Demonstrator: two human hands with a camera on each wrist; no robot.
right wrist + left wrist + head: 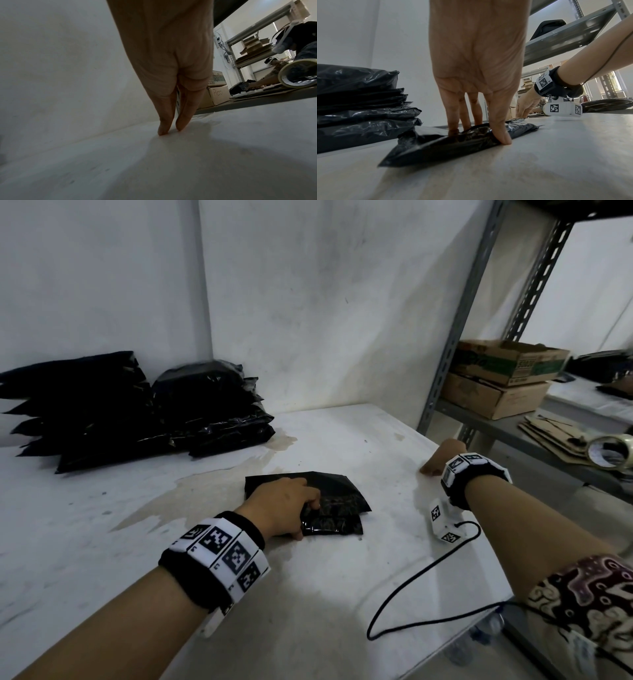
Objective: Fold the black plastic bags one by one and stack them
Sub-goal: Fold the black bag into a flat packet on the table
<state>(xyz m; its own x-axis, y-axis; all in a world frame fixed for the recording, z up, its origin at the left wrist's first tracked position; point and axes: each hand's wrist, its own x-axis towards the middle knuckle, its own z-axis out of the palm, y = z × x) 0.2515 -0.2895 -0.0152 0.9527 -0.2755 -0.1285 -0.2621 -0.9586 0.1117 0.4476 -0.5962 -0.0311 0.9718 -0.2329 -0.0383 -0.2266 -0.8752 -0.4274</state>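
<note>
1. One folded black bag (pixel 337 501) lies on the white table (pixel 325 594); the left hand (pixel 281 505) grips its near edge.
2. The right hand (pixel 440 455), fingers straight, touches the bare table.
3. Two stacks of black bags (pixel 137 412) sit by the wall.

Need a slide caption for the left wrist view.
Left hand grips folded black plastic bag on white table.
</note>
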